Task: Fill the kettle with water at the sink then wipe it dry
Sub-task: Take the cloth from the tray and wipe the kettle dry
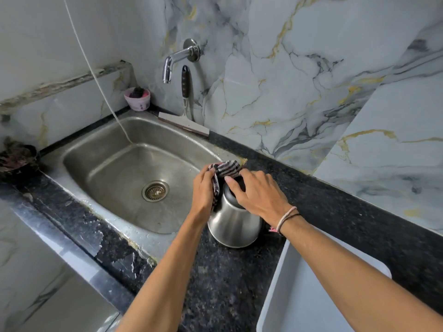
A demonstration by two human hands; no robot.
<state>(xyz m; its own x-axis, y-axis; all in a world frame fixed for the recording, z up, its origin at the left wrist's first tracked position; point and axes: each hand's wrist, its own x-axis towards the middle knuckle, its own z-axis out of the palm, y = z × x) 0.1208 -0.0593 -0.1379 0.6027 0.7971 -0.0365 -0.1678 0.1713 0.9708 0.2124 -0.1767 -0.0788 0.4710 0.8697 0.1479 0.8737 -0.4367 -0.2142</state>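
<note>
Left hand [203,188] grips striped cloth [224,170]; right hand [257,195] clasps kettle [236,224] top, seemingly lid; sink [79,154] rim just beside.

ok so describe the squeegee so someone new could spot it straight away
Start at the chrome wall tap above the stainless steel sink. Just right of its spout, the squeegee leans upright against the marble wall, blade on the sink's back rim. Its dark handle sets it apart from the small pink tub in the corner.

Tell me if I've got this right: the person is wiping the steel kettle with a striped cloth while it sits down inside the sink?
Not quite. The head view shows the kettle standing on the dark counter to the right of the sink, not in it. The rest holds: the left hand presses a striped cloth against it.
</note>
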